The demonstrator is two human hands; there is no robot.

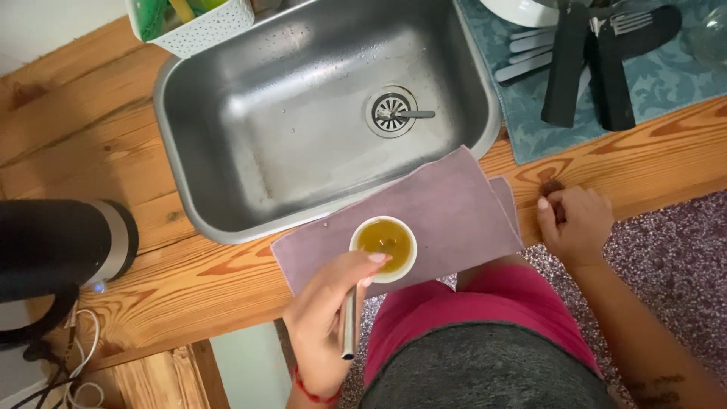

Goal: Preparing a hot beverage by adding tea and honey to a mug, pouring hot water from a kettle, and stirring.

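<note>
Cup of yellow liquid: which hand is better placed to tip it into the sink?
Left. The left hand already grips the cup along with a metal utensil, right beside the sink. The right hand rests on the counter edge, apart from the cup.

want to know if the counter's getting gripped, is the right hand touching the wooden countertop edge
Touching. The head view shows the right hand resting on the wooden countertop, its fingers curled over the front edge with no gap.

I see the small round cup of yellow liquid on the folded mauve cloth, just before the steel sink; the black kettle sits left.
</note>
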